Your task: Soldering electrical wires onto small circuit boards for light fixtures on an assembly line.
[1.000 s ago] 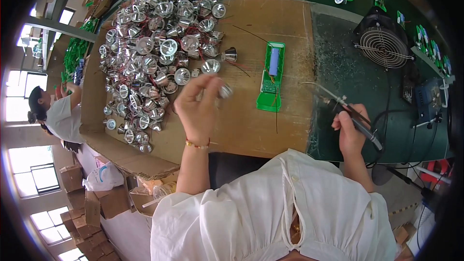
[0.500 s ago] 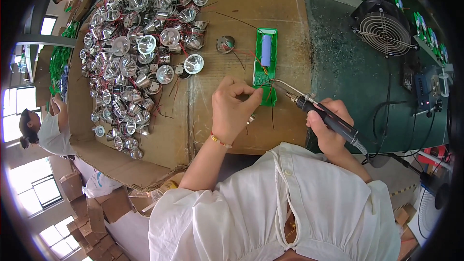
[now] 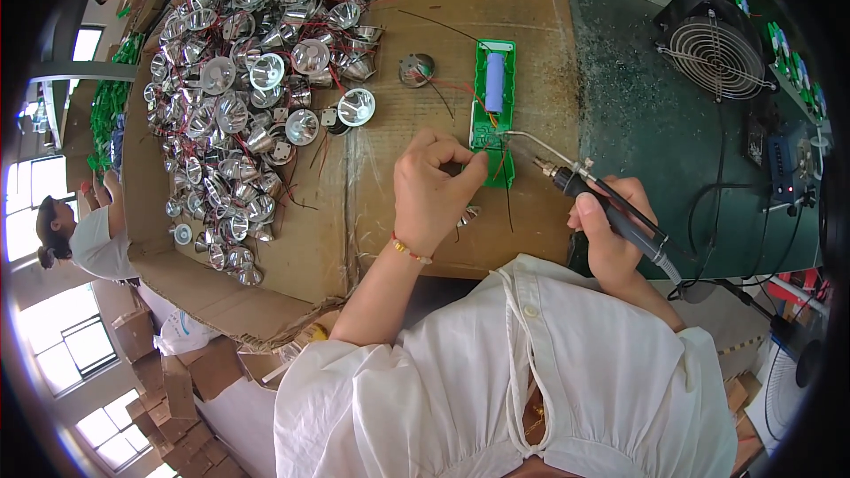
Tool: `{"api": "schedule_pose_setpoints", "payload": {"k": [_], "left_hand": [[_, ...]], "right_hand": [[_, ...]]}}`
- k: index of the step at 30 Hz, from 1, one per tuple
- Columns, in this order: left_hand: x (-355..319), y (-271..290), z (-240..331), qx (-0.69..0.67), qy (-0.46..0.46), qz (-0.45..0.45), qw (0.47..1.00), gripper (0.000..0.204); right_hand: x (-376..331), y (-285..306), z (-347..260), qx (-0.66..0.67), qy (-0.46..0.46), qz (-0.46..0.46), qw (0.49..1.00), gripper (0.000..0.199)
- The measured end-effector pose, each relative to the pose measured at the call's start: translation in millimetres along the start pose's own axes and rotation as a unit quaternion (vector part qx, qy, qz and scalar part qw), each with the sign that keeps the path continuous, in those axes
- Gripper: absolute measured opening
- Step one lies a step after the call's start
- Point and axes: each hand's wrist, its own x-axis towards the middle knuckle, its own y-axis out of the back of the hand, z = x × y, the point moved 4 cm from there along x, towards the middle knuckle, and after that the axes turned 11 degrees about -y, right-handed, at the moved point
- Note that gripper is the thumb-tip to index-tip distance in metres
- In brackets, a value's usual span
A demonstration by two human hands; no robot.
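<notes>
A cardboard sheet [image 3: 266, 257] is covering the desk's [image 3: 637, 106] left part, carrying a reflector heap [image 3: 248, 97] at its far left and a green board [image 3: 492, 111] near its right edge. A fan [image 3: 715, 46] is sitting at the desk's far right corner.

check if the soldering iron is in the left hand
No, the right hand grips the soldering iron; the left hand rests at the green circuit board.

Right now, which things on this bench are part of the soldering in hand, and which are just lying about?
In use:
- left hand, fingertips at the green circuit board
- right hand, gripping the soldering iron
- blue cylinder cell mounted on the board

Lying about:
- pile of silver reflector cups
- single cup beside the board
- black fan
- cardboard sheet
</notes>
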Motion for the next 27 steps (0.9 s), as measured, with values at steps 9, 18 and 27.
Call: {"api": "schedule_pose_setpoints", "payload": {"k": [9, 18, 27], "left_hand": [[1.1, -0.3, 0.9, 0.028, 0.012, -0.017, 0.999, 0.012], [-12.1, 62.2, 30.5, 0.112, -0.132, -0.049, 0.984, 0.027], [-17.1, 34.1, 12.6, -0.006, -0.096, -0.037, 0.995, 0.009]], "right_hand": [[-6.9, 7.7, -3.3, -0.012, 0.023, -0.018, 0.999, 0.013], [-13.7, 22.4, -2.6, 0.01, 0.012, -0.002, 1.0, 0.013], [-12.7, 18.7, -1.1, 0.022, 0.005, -0.003, 1.0, 0.018]]}}
